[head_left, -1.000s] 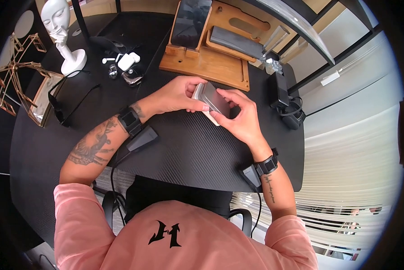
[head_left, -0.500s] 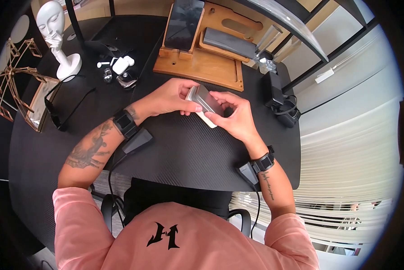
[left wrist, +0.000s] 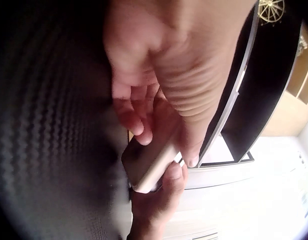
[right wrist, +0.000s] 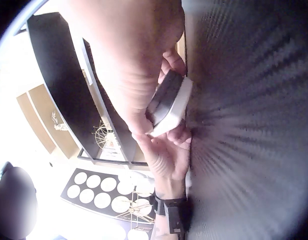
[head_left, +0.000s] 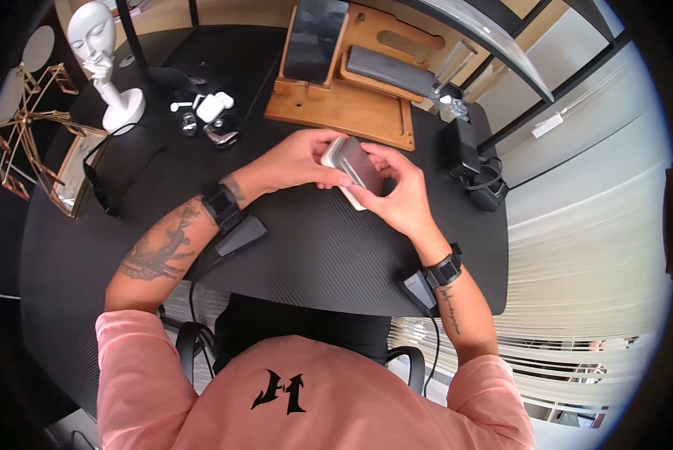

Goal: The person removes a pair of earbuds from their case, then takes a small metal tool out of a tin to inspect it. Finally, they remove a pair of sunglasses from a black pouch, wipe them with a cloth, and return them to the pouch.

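Observation:
Over the middle of the desk, both hands hold a small rounded block made of a grey metallic slab point(head_left: 362, 166) lying on a white slab point(head_left: 356, 199). My left hand point(head_left: 300, 160) grips its left end, thumb along the near edge and fingers at the far side. From the right, my right hand point(head_left: 404, 196) pinches the block between thumb and fingers. In the right wrist view the white slab point(right wrist: 177, 111) shows as a thick pale layer against the dark grey slab point(right wrist: 165, 96). The left wrist view shows the pale edge of the white slab point(left wrist: 155, 167) between both hands.
Behind the hands stands a wooden organiser point(head_left: 336, 120) with a phone point(head_left: 315, 41) and a grey case point(head_left: 391, 70). Left are sunglasses point(head_left: 100, 187), a white earbud case point(head_left: 210, 109), a white face sculpture point(head_left: 123, 111) and a Ferris wheel model point(head_left: 32, 120). Black devices point(head_left: 462, 150) stand right.
The head view shifts slightly. Both hands keep their hold on the block in nearly the same place, with hardly any movement of the fingers.

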`<state>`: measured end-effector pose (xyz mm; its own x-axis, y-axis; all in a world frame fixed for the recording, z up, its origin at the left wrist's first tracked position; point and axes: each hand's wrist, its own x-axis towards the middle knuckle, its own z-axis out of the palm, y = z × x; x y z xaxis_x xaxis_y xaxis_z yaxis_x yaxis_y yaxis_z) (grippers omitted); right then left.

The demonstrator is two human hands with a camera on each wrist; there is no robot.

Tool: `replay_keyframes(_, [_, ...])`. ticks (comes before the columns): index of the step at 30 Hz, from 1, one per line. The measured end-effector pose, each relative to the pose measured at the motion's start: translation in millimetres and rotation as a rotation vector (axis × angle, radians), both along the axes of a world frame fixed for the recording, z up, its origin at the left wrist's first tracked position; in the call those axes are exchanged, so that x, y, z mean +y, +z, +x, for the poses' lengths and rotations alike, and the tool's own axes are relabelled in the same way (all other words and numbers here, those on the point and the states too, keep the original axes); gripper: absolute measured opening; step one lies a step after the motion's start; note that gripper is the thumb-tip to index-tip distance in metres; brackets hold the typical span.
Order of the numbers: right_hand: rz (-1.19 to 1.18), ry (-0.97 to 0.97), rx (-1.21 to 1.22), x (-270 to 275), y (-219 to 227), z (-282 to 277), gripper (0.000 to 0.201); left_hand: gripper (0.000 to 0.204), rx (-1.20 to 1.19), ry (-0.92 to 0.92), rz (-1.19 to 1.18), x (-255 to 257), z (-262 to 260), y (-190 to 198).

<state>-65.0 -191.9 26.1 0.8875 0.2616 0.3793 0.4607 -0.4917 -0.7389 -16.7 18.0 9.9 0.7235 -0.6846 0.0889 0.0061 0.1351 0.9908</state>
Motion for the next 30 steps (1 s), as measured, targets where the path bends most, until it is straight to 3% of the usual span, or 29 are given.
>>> replay_keyframes(7, [0.109, 0.052, 0.046, -1.8, -8.6, 1.8, 0.049, 0.051, 0.017, -0.026, 0.088, 2.0, 3.0, -2.2])
replay_keyframes(9, [0.408, 0.086, 0.308, -2.6, -3.6, 1.5, 0.046, 0.05, -0.089, -0.071, 0.102, 2.0, 4.0, -5.8])
replay_keyframes(13, [0.566, 0.173, 0.281, -10.8, -5.5, 5.6, 0.041, 0.052, -0.047, -0.072, 0.092, 1.8, 1.5, -1.9])
replay_keyframes(15, [0.712, 0.204, 0.413, -9.7, -5.7, 4.1, 0.04, 0.052, -0.041, -0.067, 0.075, 4.1, 1.6, -1.9])
replay_keyframes(19, [1.062, 0.285, 0.643, -13.9, -5.3, 11.0, 0.055, 0.053, -0.005, -0.059, 0.019, -0.1, 3.8, -7.9])
replay_keyframes(23, [1.115, 0.337, 0.651, -23.5, -3.8, 18.6, 0.057, 0.051, -0.065, -0.029, -0.014, 0.5, 3.0, -7.9])
replay_keyframes(30, [0.94, 0.226, 0.549, -18.8, -0.8, 14.3, 0.041, 0.057, 0.033, -0.033, 0.068, 1.5, 2.7, -4.8])
